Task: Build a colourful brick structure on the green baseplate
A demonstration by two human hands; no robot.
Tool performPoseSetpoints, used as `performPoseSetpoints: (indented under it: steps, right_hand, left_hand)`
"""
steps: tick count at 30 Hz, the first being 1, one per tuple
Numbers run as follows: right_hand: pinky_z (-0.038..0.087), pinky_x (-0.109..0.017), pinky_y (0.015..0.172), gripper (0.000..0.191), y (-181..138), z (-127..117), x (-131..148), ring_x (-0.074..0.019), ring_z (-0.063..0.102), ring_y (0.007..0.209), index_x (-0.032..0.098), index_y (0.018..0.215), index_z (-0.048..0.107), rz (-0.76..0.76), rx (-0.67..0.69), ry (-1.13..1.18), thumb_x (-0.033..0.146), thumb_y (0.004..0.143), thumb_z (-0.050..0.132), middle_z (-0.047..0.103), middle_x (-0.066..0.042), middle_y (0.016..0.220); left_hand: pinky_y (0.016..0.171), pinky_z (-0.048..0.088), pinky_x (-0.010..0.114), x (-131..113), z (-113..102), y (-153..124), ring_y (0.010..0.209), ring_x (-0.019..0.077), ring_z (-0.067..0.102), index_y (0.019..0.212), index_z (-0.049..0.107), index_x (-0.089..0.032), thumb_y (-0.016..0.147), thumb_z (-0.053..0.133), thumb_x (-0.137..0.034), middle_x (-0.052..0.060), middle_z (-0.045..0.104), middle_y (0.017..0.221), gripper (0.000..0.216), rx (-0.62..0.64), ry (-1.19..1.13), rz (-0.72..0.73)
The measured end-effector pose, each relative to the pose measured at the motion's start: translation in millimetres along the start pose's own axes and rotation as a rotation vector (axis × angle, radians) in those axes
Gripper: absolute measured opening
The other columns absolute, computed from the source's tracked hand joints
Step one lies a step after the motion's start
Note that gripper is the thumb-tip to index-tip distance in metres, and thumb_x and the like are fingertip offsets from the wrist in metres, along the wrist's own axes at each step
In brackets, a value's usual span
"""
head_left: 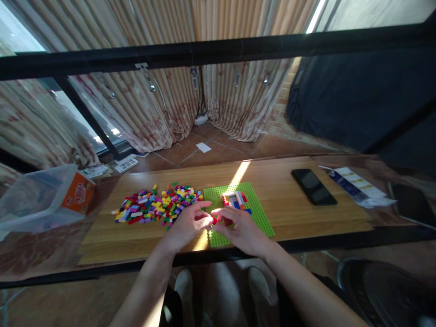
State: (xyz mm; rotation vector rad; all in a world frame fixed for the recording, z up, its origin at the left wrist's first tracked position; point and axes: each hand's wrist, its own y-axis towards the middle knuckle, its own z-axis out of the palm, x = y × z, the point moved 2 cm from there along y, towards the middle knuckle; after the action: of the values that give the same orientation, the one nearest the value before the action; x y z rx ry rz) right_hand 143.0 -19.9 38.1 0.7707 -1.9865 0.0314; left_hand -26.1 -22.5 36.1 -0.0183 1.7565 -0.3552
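Note:
A small red toy brick (214,220) is pinched between my two hands, above the near left part of a green studded baseplate (257,213). My left hand (190,223) comes in from the left with thumb and fingertips closed at the brick. From the other side, my right hand (242,228) has its fingertips closed on the same brick. Just beyond my right hand, a low build of white, red, orange and blue bricks (235,200) stands on the baseplate, partly hidden by my fingers. To the left lies a loose heap of many-coloured bricks (160,204).
A black phone (314,187) rests on the right of the wooden tabletop (136,243). Printed papers (357,186) lie beyond it. At far left is a clear plastic bin (37,197) with an orange label. A dark rail (218,49) crosses before the curtains.

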Motion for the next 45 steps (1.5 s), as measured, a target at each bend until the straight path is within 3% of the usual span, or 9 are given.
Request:
performPoseSetpoints:
  steps: [4,7,11,13,17,28,33,39,45]
  right_hand:
    - [0.045,-0.026,0.066,0.019,-4.1,-10.8,-4.2,-0.0130,0.058,0.072,0.023,0.104,0.067,0.012,0.014,-0.002,0.033,0.088,0.062,0.067,-0.002,0.088]
    - [0.046,-0.027,0.067,0.020,-3.8,-24.2,-15.5,-0.0137,0.059,0.073,0.024,0.105,0.067,0.042,-0.039,-0.011,0.032,0.088,0.061,0.068,-0.002,0.090]
    - [0.049,-0.031,0.068,0.023,-2.1,-52.4,-51.2,-0.0165,0.062,0.073,0.020,0.104,0.068,0.207,-0.316,-0.120,0.033,0.088,0.058,0.071,-0.006,0.093]
    - [0.050,-0.033,0.071,0.026,-1.8,-62.8,-70.7,-0.0179,0.063,0.072,0.018,0.105,0.068,0.292,-0.392,-0.198,0.034,0.086,0.058,0.072,-0.008,0.094]
    - [0.050,-0.034,0.074,0.028,1.0,-66.2,-92.9,-0.0196,0.065,0.076,0.018,0.107,0.068,0.342,-0.369,-0.247,0.033,0.085,0.058,0.073,-0.008,0.094]
    - [0.048,-0.029,0.067,0.032,12.4,-56.9,-109.0,-0.0168,0.062,0.070,0.020,0.106,0.070,0.399,-0.284,-0.130,0.040,0.082,0.062,0.070,-0.003,0.081]
    - [0.048,-0.030,0.066,0.037,14.3,-57.4,-106.9,-0.0181,0.063,0.070,0.019,0.107,0.070,0.420,-0.250,-0.133,0.044,0.083,0.059,0.072,-0.004,0.084]
    - [0.049,-0.035,0.083,0.032,13.8,-59.7,-99.7,-0.0233,0.068,0.093,0.019,0.099,0.073,0.378,-0.284,-0.186,0.033,0.091,0.045,0.074,-0.008,0.100]
    - [0.050,-0.035,0.078,0.027,14.7,-61.6,-98.1,-0.0227,0.069,0.083,0.020,0.096,0.074,0.402,-0.313,-0.213,0.033,0.085,0.054,0.075,-0.007,0.092]
  left_hand:
    - [0.069,0.051,0.029,-4.4,9.5,9.0,0.075,0.0177,0.066,0.130,0.051,-0.014,0.076,0.066,-0.030,0.005,0.071,0.080,0.058,0.079,-0.030,-0.010]
    - [0.073,0.051,0.030,-2.7,19.6,19.6,0.077,0.0176,0.067,0.129,0.052,-0.013,0.077,0.067,-0.034,0.007,0.071,0.082,0.058,0.067,-0.074,0.016]
    - [0.070,0.052,0.029,4.6,23.0,34.3,0.074,0.0168,0.067,0.120,0.057,-0.011,0.077,0.065,-0.032,0.006,0.070,0.081,0.048,-0.139,-0.057,0.038]
    - [0.066,0.051,0.027,8.3,22.1,40.7,0.070,0.0156,0.066,0.116,0.061,-0.012,0.078,0.064,-0.029,0.006,0.069,0.080,0.042,-0.234,0.000,0.038]
    - [0.066,0.051,0.027,17.9,23.9,52.5,0.069,0.0146,0.066,0.114,0.063,-0.012,0.076,0.064,-0.028,0.007,0.071,0.087,0.041,-0.252,0.072,0.027]
    - [0.077,0.054,0.031,41.2,26.8,63.1,0.082,0.0175,0.068,0.110,0.067,-0.019,0.078,0.066,-0.036,0.007,0.073,0.096,0.037,-0.203,0.150,0.091]
    - [0.076,0.054,0.030,41.2,26.6,62.2,0.080,0.0172,0.069,0.109,0.068,-0.019,0.079,0.065,-0.035,0.007,0.074,0.095,0.034,-0.197,0.148,0.102]
    - [0.074,0.054,0.029,42.6,27.5,63.4,0.079,0.0165,0.068,0.108,0.067,-0.018,0.080,0.064,-0.033,0.006,0.074,0.092,0.032,-0.181,0.139,0.109]
    - [0.073,0.054,0.028,33.5,29.1,60.7,0.077,0.0159,0.068,0.108,0.067,-0.017,0.079,0.064,-0.030,0.006,0.074,0.092,0.032,-0.187,0.182,0.093]
